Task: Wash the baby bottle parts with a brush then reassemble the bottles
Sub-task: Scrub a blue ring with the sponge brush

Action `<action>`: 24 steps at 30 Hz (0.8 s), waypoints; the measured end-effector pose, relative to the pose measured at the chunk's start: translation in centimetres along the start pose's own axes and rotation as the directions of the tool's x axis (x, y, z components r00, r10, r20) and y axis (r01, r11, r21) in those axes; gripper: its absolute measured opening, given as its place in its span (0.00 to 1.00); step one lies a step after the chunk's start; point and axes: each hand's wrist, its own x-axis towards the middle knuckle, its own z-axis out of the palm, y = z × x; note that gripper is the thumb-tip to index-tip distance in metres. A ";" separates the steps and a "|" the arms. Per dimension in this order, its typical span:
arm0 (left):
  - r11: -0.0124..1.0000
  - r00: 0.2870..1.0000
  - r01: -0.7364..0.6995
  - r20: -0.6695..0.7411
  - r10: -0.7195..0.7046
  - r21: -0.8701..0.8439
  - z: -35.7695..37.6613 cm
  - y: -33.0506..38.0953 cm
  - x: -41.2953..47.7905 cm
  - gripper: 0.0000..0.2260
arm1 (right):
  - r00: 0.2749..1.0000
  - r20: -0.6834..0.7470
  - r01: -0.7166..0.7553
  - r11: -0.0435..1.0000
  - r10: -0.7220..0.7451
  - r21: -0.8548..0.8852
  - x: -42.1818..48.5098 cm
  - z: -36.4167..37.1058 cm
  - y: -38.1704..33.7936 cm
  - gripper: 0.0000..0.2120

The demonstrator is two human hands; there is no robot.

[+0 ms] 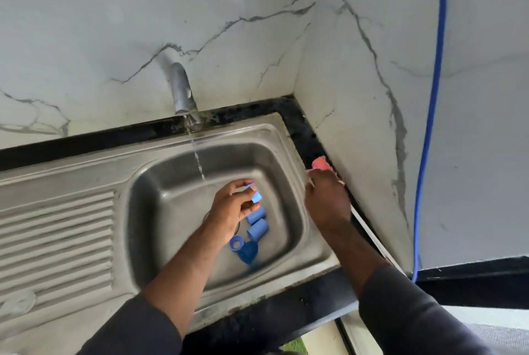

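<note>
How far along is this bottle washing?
Early. Done: blue parts lie loose in the sink, tap running. In hand: the left hand pinches one blue piece near the stream; the right hand is at a pink item by the rim. Left: scrubbing and reassembly.

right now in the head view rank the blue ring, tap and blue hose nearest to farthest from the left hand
1. blue ring, in the sink right by the left hand
2. tap, on the back wall
3. blue hose, down the far right wall
</note>
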 end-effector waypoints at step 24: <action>0.937 0.997 -0.011 -0.081 -0.019 -0.350 -4.6 2.3 -4.0 0.07 | 0.970 0.238 0.024 0.994 -0.050 0.109 -2.1 -2.4 -2.8 0.07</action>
